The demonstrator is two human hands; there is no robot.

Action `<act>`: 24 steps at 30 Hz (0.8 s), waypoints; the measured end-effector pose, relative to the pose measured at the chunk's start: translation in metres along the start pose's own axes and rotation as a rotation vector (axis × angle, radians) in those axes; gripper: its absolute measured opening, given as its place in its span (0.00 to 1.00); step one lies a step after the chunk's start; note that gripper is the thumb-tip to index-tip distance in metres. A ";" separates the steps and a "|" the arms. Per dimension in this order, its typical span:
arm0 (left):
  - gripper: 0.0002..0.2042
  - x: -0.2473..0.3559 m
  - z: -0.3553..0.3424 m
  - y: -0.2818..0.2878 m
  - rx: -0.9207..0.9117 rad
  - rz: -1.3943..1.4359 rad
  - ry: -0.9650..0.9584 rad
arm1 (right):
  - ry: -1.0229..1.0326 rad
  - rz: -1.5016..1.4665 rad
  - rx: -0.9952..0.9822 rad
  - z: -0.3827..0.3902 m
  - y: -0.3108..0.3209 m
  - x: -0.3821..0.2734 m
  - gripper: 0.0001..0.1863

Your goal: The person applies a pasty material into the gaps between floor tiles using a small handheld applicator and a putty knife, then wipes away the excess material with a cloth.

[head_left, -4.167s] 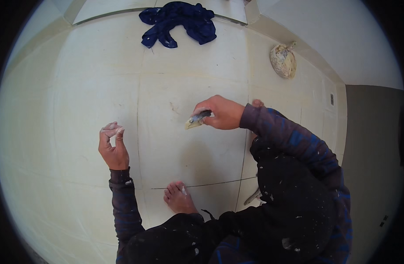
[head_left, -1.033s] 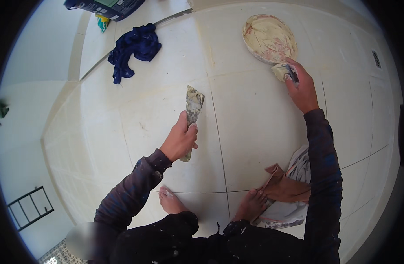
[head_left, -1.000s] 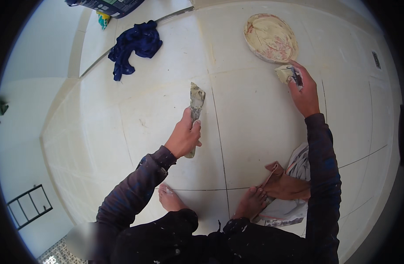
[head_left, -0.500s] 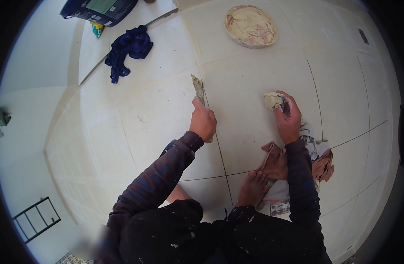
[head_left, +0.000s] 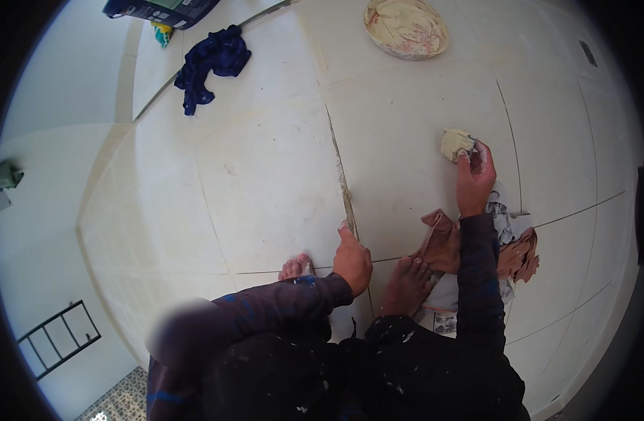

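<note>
In the head view, the left hand [head_left: 353,262] has its fingers wrapped round a scraper [head_left: 344,191], seen nearly edge-on along a tile joint of the floor [head_left: 266,186]; I cannot tell whether its blade touches. The right hand [head_left: 476,177], fingers narrow, pinches a paste-laden tool [head_left: 457,145] farther right. Beyond it sits the tub [head_left: 407,55]; rags [head_left: 441,242] lie beside the right foot [head_left: 406,286], and a blue cloth [head_left: 213,56] well apart at upper left.

Black trousers [head_left: 367,379] flecked with white spots; above the trousers' left side, a long dark sleeve [head_left: 273,303] with blue patches; above their right side, a second dark sleeve [head_left: 478,274]; between the sleeves, bare feet [head_left: 405,286].
</note>
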State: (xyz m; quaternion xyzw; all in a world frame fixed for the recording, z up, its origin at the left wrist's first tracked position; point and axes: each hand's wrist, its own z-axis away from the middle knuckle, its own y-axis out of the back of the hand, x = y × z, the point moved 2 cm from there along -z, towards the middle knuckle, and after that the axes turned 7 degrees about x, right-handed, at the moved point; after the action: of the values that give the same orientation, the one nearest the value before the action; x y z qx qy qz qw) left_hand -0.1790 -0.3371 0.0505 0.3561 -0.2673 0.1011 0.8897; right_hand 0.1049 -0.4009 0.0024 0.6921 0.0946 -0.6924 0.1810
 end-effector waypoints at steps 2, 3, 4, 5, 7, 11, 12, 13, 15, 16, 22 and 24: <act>0.31 -0.010 0.025 -0.006 -0.116 0.030 0.077 | 0.003 0.006 0.002 0.004 0.004 0.003 0.17; 0.31 -0.006 0.032 -0.001 -0.189 0.067 0.113 | 0.018 -0.001 0.005 0.000 0.004 0.002 0.17; 0.31 -0.002 0.038 0.004 -0.256 0.103 0.157 | 0.025 -0.006 0.007 -0.004 0.004 0.003 0.17; 0.31 0.003 0.039 0.012 -0.258 0.103 0.155 | 0.030 -0.024 0.017 -0.003 0.004 0.006 0.18; 0.31 0.015 0.027 0.024 -0.160 0.142 -0.010 | 0.031 -0.035 0.027 -0.002 0.008 0.010 0.19; 0.30 0.039 -0.034 0.045 -0.006 0.235 -0.025 | -0.001 -0.042 0.009 0.000 0.008 0.010 0.19; 0.30 0.044 -0.053 0.046 0.029 0.234 -0.052 | -0.002 -0.041 0.005 0.000 0.007 0.012 0.19; 0.30 0.048 -0.072 0.047 0.065 0.231 -0.080 | 0.001 -0.048 0.008 -0.001 0.006 0.014 0.19; 0.30 0.054 -0.099 0.048 0.103 0.232 -0.129 | 0.030 -0.031 0.027 0.000 0.005 0.015 0.19; 0.31 0.054 -0.110 0.050 0.140 0.178 -0.153 | 0.029 -0.020 0.026 0.001 0.004 0.014 0.19; 0.31 0.047 -0.151 0.048 0.222 0.036 -0.155 | 0.014 -0.054 0.042 0.003 0.005 0.012 0.19; 0.31 0.049 -0.154 0.048 0.208 0.022 -0.148 | 0.010 -0.087 0.043 0.001 0.007 0.015 0.19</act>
State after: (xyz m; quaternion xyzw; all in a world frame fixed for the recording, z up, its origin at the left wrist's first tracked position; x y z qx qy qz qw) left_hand -0.0940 -0.1970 0.0121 0.4501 -0.3241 0.1114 0.8246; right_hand 0.1068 -0.4099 -0.0111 0.6944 0.1103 -0.6981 0.1353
